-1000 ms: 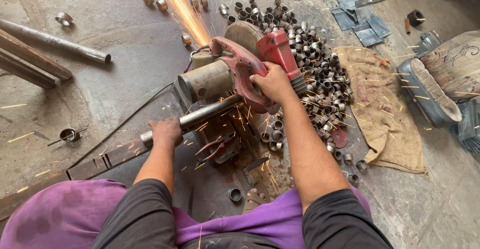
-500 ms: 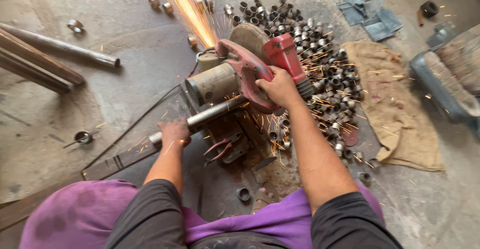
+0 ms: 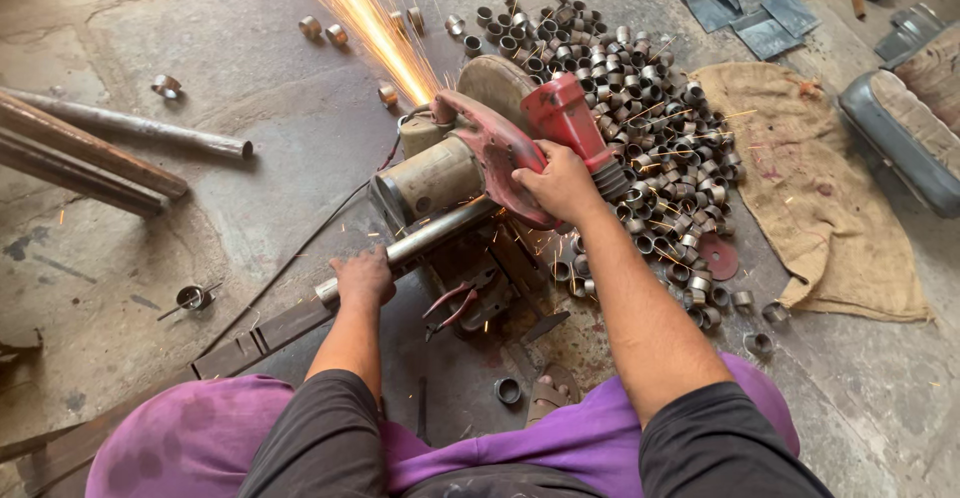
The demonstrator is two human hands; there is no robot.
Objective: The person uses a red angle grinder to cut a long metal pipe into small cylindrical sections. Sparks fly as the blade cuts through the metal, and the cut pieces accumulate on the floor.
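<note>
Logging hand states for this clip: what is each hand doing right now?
Left hand: closed on the metal pipe fed into the saw.
Right hand: closed on the red handle of the chop saw.

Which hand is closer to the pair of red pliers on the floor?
Left. The left hand grips the metal pipe just left of the red pliers; the right hand is higher up, on the saw's red handle.

Chop saw (image 3: 470,163) centre, ring pile (image 3: 640,108) right, sacking (image 3: 810,188) beyond, pipes (image 3: 90,153) left.
</note>
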